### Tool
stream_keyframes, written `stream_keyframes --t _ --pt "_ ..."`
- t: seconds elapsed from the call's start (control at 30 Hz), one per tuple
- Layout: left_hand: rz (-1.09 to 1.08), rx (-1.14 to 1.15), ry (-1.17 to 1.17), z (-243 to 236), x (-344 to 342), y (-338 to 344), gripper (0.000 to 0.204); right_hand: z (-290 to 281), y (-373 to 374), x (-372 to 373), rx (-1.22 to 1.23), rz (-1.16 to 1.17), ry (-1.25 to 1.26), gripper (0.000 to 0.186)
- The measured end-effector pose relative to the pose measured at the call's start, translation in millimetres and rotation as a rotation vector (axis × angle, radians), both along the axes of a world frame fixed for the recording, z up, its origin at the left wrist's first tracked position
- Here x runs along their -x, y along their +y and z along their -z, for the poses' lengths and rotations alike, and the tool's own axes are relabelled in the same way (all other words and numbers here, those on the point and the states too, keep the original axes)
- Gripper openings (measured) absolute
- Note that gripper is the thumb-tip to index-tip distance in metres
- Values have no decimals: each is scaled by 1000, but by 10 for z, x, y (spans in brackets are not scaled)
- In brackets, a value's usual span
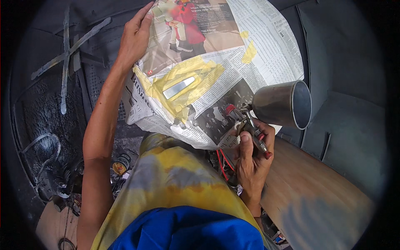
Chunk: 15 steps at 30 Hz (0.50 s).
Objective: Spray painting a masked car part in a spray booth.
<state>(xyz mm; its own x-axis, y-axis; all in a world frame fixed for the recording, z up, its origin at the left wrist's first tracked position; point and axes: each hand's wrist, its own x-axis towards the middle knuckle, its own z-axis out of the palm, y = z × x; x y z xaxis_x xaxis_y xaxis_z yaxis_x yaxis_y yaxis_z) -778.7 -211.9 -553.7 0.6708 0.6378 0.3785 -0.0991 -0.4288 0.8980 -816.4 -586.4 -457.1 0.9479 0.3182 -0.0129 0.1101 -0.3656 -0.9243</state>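
Note:
A rounded piece wrapped in newspaper [275,50] lies in front of me. Yellow masking tape [212,79] frames a bare silver-white strip [179,88] on its near left part. My left hand [136,35] grips the piece's far left edge; the fingertips partly pass behind the paper. In my right hand [254,160] is a metal spray gun [249,123], fingers closed round its body. Its grey metal cup [275,104] tilts to the right, with the mouth facing right. The gun's red-tipped front is close to the near right part of the paper.
A brown board [316,187] lies at the right, with a grey stain near its front. Grey panels [354,121] rise behind it. Crossed strips [66,54] stand at the far left. A small can [120,167] sits among clutter beside my left forearm. A red hose [223,164] runs below the gun.

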Motion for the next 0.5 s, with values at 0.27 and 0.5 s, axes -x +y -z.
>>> stream_keyframes --t 0.27,0.5 --pt "-18 6 12 12 3 -36 44 73 -79 33 10 -58 -45 26" --pt "-24 -11 5 -95 -20 -70 44 54 -64 135 38 -210 -21 25"
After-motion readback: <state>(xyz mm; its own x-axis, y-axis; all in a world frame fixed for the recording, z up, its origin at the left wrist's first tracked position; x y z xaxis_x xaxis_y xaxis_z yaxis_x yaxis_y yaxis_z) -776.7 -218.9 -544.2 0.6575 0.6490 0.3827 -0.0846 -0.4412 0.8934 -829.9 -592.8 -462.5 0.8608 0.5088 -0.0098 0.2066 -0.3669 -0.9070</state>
